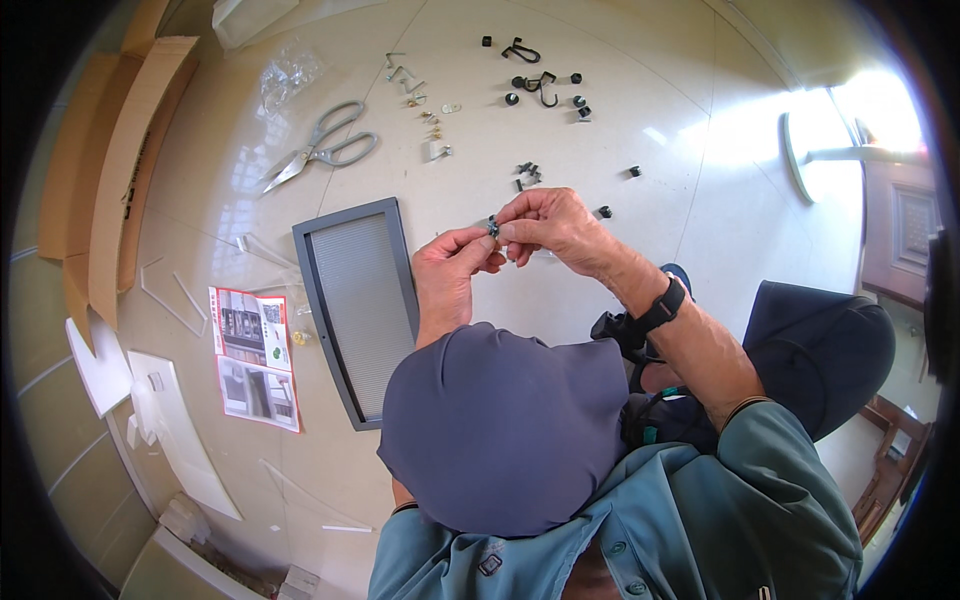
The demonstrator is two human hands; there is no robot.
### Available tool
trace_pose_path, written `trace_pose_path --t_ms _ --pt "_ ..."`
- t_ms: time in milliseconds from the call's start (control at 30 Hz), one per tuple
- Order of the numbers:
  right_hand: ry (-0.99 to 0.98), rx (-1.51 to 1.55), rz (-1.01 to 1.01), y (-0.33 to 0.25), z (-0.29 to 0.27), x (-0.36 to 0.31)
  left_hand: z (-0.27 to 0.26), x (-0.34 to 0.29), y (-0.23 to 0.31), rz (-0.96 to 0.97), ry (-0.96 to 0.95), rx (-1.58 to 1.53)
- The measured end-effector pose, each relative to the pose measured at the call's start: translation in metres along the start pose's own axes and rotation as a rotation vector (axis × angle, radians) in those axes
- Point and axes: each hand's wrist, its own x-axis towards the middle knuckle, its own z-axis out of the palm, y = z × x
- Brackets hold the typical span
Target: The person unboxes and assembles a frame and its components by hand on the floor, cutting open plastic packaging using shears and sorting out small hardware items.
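Observation:
Over the floor, my left hand [447, 268] and my right hand [558, 230] meet, thumbs and fingers pinched together. Between their fingertips is a small dark metallic fitting [493, 227], too small to make out its kind. Both hands are closed on it. Just left of my left hand lies a flat dark grey frame [345, 217] with a fine ribbed or mesh panel. Beyond my right hand sits a little cluster of black fittings [529, 175]. Small black caps [605, 212] lie to its right.
Grey-handled scissors [313, 155] lie at the far left, near a crumpled clear plastic bag [290, 75]. Black hooks [521, 50] and small bent metal clips [403, 73] are scattered farther off. A printed leaflet [256, 345] and a cardboard box [125, 170] are on the left.

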Motion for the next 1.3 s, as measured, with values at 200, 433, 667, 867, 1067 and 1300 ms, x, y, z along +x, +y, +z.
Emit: trace_pose_path --t_ms 200,433,667,867,1067,1300 --pt "-0.029 -0.090 0.024 -0.002 -0.003 0.000 -0.003 -0.001 -0.001 -0.024 -0.062 -0.034" --pt "0.011 -0.214 0.033 -0.006 -0.001 0.001 -0.003 -0.001 0.001 -0.016 -0.069 0.005" --pt "0.023 -0.528 -0.194 0.001 -0.002 -0.002 -0.002 0.001 0.001 -0.011 -0.110 0.029" --pt "0.068 -0.683 -0.361 0.003 0.005 -0.006 0.001 -0.003 0.018 -0.048 -0.083 0.189" --pt "0.100 -0.737 -0.439 0.003 0.007 -0.007 0.006 0.001 0.024 0.024 -0.085 0.361" --pt "0.130 -0.756 -0.441 0.005 0.009 -0.008 0.004 0.007 0.019 0.081 -0.122 0.497"
